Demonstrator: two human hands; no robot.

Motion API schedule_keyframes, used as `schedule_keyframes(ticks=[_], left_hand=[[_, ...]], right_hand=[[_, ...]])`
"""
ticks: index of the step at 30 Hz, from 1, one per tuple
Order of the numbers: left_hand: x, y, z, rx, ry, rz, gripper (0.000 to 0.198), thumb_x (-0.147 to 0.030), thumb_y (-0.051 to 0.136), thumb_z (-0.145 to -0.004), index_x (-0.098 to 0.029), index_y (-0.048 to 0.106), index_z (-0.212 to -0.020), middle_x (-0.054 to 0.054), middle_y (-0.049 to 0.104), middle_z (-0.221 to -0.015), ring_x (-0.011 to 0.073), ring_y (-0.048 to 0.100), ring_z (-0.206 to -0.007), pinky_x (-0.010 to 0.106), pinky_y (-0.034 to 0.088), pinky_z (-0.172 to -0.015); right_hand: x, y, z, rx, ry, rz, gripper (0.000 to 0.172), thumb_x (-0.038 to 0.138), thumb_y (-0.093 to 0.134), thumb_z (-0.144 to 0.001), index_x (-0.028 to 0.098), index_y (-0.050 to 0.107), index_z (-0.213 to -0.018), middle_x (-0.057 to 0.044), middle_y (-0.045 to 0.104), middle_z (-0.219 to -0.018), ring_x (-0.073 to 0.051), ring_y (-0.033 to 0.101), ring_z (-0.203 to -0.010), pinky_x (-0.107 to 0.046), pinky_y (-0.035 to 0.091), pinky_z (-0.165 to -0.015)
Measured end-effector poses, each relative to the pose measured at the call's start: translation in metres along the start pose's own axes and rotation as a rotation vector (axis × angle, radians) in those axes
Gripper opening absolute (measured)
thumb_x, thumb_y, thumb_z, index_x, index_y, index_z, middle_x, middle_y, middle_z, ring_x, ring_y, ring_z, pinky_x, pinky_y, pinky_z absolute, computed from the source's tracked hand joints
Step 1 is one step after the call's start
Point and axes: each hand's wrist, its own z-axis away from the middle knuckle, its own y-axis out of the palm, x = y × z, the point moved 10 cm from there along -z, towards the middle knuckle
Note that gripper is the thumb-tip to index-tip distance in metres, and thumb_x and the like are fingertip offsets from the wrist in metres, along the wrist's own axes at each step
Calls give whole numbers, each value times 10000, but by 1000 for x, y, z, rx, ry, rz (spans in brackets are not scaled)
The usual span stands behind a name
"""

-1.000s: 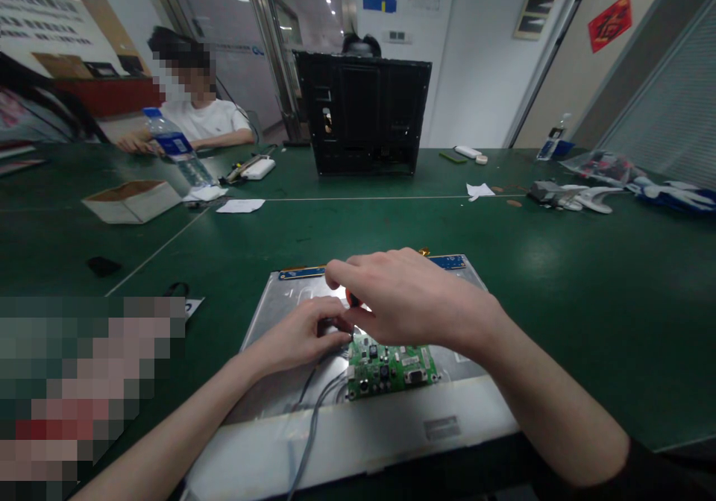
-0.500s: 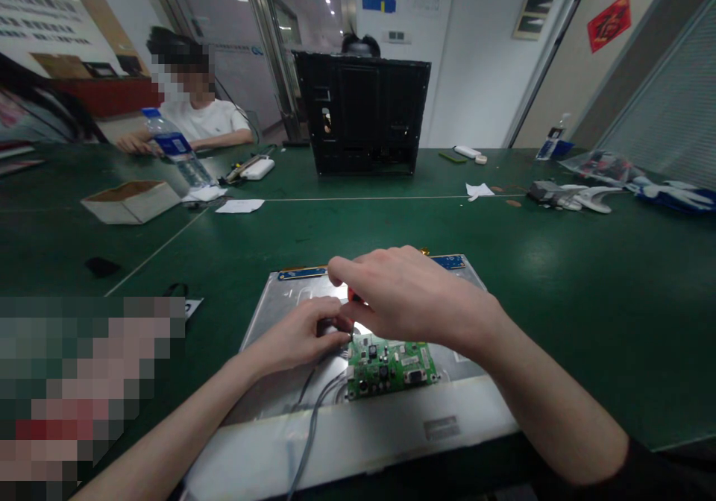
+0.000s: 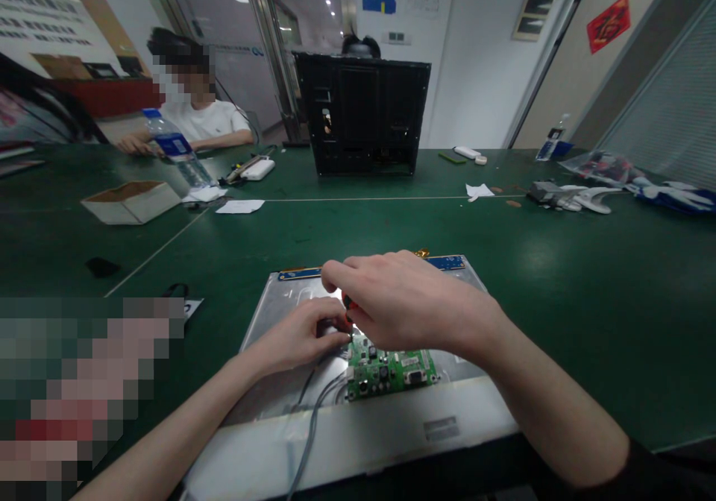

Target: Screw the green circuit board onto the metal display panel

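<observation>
My right hand (image 3: 403, 296) is closed around a red-and-black screwdriver (image 3: 347, 306), most of it hidden by the fingers. Its lower end points down at the top left corner of a green circuit board (image 3: 391, 370). Beside that corner, my left hand (image 3: 313, 329) has thumb and fingertips drawn together close to the screwdriver's tip; what they pinch is hidden. The board lies on the silver metal back of a display panel (image 3: 262, 396). Grey cables (image 3: 315, 430) run from the board's left side toward me. A blue strip board (image 3: 447, 262) lines the panel's far edge.
A black monitor back cover (image 3: 363, 113) stands across the green table (image 3: 559, 300). On the left are an open cardboard box (image 3: 131, 206), a water bottle (image 3: 179, 147) and a seated person (image 3: 215, 124). Gloves (image 3: 582, 197) and a plastic bag (image 3: 601, 167) lie at the right.
My right hand has shifted slightly left and down, turning a little with the screwdriver. My left hand stays in place, and the board has not moved.
</observation>
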Motion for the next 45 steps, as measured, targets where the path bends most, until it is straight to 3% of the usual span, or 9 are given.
schedule_keyframes(ticks=[7,15,25,32,45], left_hand=[[-5,-1,-2,8,13,14,90,-238,614,-813,-193,690,-829,27,725,-828,198,616,-762,328,505,-746],[8,2,1,-1,-10,-4,117,-250,604,-813,-186,691,-857,27,711,-814,201,617,-756,318,511,-736],[-4,0,-2,3,20,30,81,-217,606,-810,-190,678,-832,18,719,-820,191,616,-740,319,497,-738],[1,0,0,-9,8,34,114,-248,611,-810,-184,692,-856,32,719,-842,211,627,-783,328,499,-742],[-1,-1,-1,2,13,-3,103,-238,601,-812,-179,685,-818,27,725,-827,202,624,-776,314,474,-723]], right_hand=[[-6,0,-2,0,75,28,144,238,566,-968,158,567,-1088,-54,709,-907,-159,578,-692,-288,246,-518],[4,2,0,25,-31,-3,267,132,627,-849,151,545,-1102,-80,670,-1023,-181,593,-779,-291,322,-543],[-6,1,-2,-3,74,60,123,220,565,-965,166,576,-1075,-59,712,-888,-164,594,-686,-294,242,-522],[4,1,-1,30,-6,-13,231,150,593,-890,133,554,-1118,-94,670,-1046,-168,583,-763,-284,301,-529],[-4,0,-4,-7,98,61,150,237,540,-985,152,575,-1104,-62,721,-889,-165,602,-687,-293,241,-521]])
